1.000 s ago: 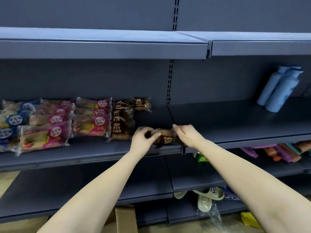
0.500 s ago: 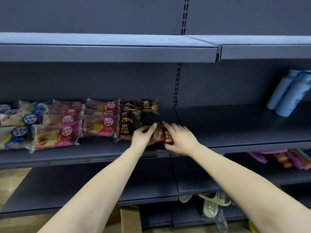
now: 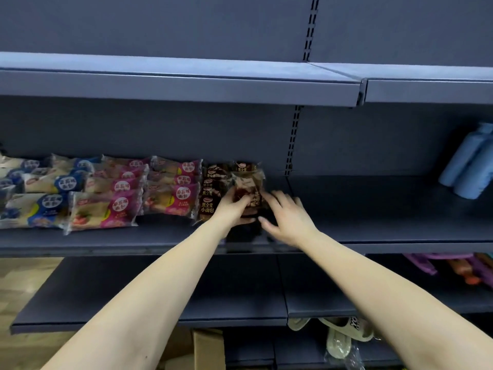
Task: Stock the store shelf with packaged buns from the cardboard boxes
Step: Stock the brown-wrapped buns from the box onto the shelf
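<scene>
On the middle shelf (image 3: pixel 373 231) lie rows of packaged buns: blue packs (image 3: pixel 40 182) at the left, pink packs (image 3: pixel 117 193) beside them, then a column of dark brown packs (image 3: pixel 209 190). My left hand (image 3: pixel 234 206) grips a brown bun pack (image 3: pixel 248 182), tilted up at the right end of that column. Next to it, my right hand (image 3: pixel 288 214) has its fingers spread and touches the pack's right side. A corner of a cardboard box (image 3: pixel 208 348) shows at the bottom, under the lowest shelf.
Light blue bottles (image 3: pixel 469 166) stand at the right end of the same shelf. Purple and orange packets (image 3: pixel 453 265) lie on the shelf below at the right. Pale slippers (image 3: pixel 344 335) sit lower down. An upper shelf (image 3: pixel 186 86) overhangs the buns.
Both hands have moved the brown pack from the shelf's front edge back and left, up against the column of brown packs. My right hand's fingers have spread.
</scene>
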A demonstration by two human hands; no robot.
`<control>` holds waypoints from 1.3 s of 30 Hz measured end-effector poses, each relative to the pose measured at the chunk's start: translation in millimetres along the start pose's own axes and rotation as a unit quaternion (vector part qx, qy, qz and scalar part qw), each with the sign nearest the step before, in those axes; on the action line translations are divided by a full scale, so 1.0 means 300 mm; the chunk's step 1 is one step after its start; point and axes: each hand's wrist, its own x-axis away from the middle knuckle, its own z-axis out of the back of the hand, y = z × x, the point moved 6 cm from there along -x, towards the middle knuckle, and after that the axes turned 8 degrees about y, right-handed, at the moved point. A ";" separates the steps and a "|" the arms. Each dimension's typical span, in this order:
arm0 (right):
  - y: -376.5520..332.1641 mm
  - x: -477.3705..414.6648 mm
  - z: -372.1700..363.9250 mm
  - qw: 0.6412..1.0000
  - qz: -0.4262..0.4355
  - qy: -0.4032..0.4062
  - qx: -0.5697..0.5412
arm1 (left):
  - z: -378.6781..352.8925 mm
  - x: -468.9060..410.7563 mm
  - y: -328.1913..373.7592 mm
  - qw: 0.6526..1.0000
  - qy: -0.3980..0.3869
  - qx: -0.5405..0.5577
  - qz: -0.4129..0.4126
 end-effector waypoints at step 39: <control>0.082 -0.377 -0.405 0.983 -0.087 -0.121 0.106 | 0.206 -0.078 -0.144 0.709 0.111 -0.601 -0.352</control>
